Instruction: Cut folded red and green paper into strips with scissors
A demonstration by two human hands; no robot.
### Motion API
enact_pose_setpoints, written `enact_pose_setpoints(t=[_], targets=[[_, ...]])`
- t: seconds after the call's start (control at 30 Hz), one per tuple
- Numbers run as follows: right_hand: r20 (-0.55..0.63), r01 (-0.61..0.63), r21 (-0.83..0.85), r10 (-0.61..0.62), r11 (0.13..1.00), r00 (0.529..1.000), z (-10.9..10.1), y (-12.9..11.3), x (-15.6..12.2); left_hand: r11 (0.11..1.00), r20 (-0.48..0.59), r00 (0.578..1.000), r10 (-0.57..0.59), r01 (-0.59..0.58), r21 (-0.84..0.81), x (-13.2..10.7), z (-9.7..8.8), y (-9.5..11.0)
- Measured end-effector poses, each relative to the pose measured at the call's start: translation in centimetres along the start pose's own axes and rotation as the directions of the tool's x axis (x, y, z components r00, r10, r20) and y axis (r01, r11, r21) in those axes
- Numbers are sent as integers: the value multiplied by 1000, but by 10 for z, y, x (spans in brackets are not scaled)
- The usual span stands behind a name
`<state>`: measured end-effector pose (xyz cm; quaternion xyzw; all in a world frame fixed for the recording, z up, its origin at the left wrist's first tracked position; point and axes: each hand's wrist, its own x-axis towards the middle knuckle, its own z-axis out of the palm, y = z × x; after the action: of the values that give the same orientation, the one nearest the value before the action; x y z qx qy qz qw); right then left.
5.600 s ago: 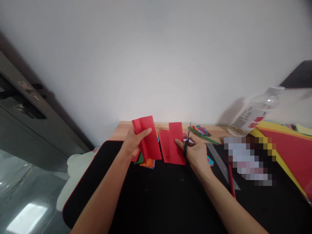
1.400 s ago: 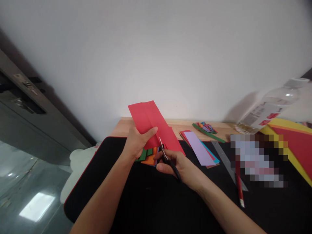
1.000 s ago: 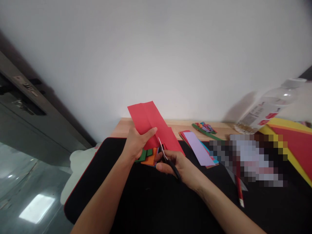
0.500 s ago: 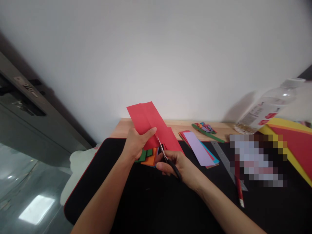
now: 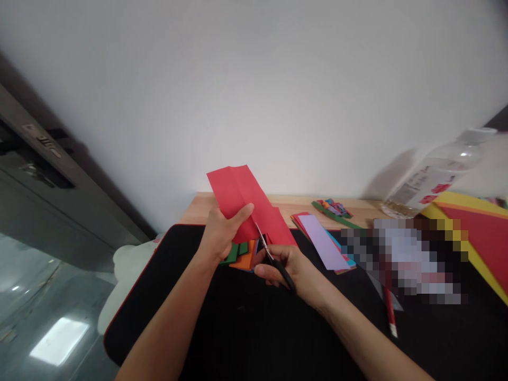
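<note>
A creased sheet of red paper (image 5: 238, 188) is pinched in my left hand (image 5: 222, 233), thumb on top and fingers underneath. My right hand (image 5: 291, 267) grips black-handled scissors (image 5: 283, 275), their blades at a cut in the sheet. The cut part of the red paper hangs to the right, above my right hand. Below the sheet, partly covered by it and my hands, lie green paper pieces (image 5: 235, 254) and orange paper pieces (image 5: 244, 259) on the black mat (image 5: 238, 328).
Right of my hands lies a stack of coloured paper strips (image 5: 323, 243), lilac on top. Beyond are a small multicoloured bundle (image 5: 335, 207), a red pencil (image 5: 389, 312), a plastic bottle (image 5: 436, 174) and large yellow and red sheets (image 5: 480, 233). A wall stands behind the table.
The red paper has tilted very slightly in my left hand. Both hands and the scissors stay in nearly the same place.
</note>
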<state>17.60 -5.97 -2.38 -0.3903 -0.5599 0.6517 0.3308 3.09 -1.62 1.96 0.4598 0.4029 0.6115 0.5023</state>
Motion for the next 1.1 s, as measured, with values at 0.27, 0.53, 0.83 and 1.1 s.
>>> enact_pose_setpoints(t=[0.27, 0.53, 0.83, 1.1], targets=[[5, -3, -75, 3, 997, 1000, 0, 3, 0, 999, -76, 996, -35, 32, -43, 5, -6, -3], [32, 39, 13, -39, 999, 999, 2, -2, -2, 995, -27, 995, -92, 91, -44, 1, -4, -2], [39, 38, 53, -40, 998, 998, 1, -3, -1, 995, -52, 994, -92, 90, -49, -1, -1, -3], [26, 11, 41, -12, 999, 1000, 2, -4, -2, 996, -45, 995, -84, 82, -43, 0, -2, -3]])
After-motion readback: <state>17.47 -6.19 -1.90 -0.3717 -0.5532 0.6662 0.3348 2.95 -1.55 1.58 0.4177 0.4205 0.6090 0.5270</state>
